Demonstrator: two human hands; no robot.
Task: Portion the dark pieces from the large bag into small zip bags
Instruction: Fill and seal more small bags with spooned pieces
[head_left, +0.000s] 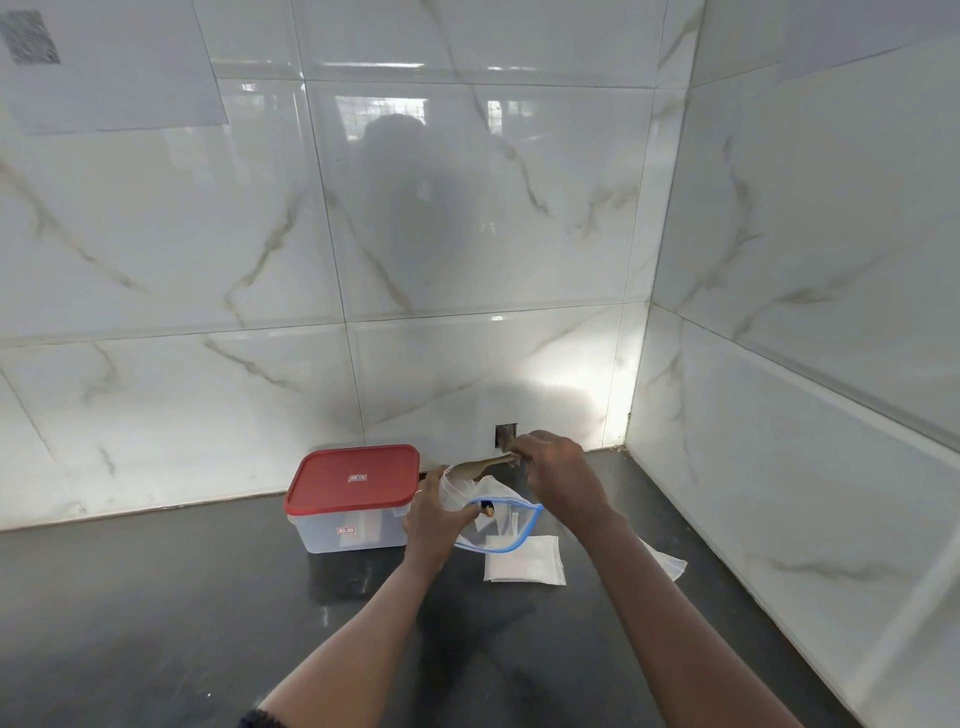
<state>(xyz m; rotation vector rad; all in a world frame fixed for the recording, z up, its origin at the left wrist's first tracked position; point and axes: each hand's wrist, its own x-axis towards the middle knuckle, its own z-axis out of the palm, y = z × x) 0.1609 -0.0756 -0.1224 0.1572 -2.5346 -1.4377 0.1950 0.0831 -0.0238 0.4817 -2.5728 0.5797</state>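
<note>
My left hand (434, 525) grips the rim of a clear zip bag with a blue seal (511, 525) and holds it open above the dark counter. A small dark piece (487, 506) shows at the bag's mouth beside my thumb. My right hand (558, 475) grips the handle of a brownish spoon (480, 466), whose bowl points left over the clear plastic by my left hand. Whether the spoon carries anything cannot be told. Flat small zip bags (524, 564) lie on the counter just below the held bag.
A clear plastic box with a red lid (353, 480) stands shut to the left of my hands, against the tiled wall. Another flat clear bag (667, 561) lies to the right, partly under my forearm. Tiled walls meet in a corner (623, 441) behind.
</note>
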